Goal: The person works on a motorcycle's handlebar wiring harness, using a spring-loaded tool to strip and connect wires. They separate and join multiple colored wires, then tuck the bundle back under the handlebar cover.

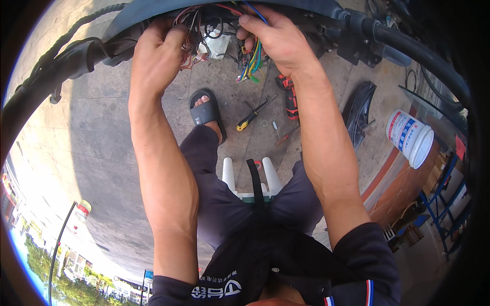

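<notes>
My left hand is raised to the top of the view under the dark body of a vehicle with handlebars. Its thumb and fingers close on a bundle of thin red, brown and white wires; the fingertips are partly hidden. To the right, my right hand has its thumb and fingers bent together around wires, with a blue wire running past the thumb. Below its fingers hangs a bunch of yellow, green and blue wires with loose ends. Between the hands shows a crumpled white piece.
A dark handlebar curves across the upper right. On the paving lie a yellow-black screwdriver, a red-black power tool and a black curved part. A white bucket is at right. A white-legged stool shows between my knees.
</notes>
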A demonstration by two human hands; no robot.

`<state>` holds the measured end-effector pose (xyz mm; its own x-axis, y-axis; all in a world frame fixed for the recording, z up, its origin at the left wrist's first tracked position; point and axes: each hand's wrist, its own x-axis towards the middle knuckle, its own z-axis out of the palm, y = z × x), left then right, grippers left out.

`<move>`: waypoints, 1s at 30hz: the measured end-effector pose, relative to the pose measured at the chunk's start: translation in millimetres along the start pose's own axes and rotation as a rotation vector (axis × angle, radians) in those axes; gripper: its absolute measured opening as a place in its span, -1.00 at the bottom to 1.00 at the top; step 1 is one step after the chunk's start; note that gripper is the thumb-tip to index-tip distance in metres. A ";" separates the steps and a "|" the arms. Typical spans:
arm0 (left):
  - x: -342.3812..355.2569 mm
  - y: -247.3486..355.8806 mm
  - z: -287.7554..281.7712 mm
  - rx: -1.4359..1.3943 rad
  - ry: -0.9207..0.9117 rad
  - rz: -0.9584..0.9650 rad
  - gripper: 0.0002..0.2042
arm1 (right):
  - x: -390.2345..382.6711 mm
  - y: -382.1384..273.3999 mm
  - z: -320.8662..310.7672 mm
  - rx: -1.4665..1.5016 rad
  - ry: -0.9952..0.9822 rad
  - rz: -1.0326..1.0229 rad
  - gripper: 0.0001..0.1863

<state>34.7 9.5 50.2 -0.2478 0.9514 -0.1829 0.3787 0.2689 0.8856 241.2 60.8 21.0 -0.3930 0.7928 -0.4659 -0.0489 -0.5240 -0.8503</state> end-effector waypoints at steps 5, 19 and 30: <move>0.4 -1.5 -3.5 -0.096 -0.008 -0.018 -0.71 | 2.2 3.6 -7.3 0.087 -0.071 0.045 -0.73; 0.6 9.3 -12.9 -0.078 -0.011 -0.218 -0.68 | 2.5 4.8 -8.7 -0.164 0.069 -0.104 -0.61; 1.5 -1.0 -10.1 -0.187 -0.061 -0.004 -0.67 | 5.1 8.0 -4.0 -0.253 0.150 -0.193 -0.64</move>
<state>24.9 9.1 53.3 -0.1926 0.9592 -0.2068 0.2047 0.2454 0.9476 242.4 61.9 10.9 -0.2582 0.9166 -0.3053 0.1273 -0.2810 -0.9512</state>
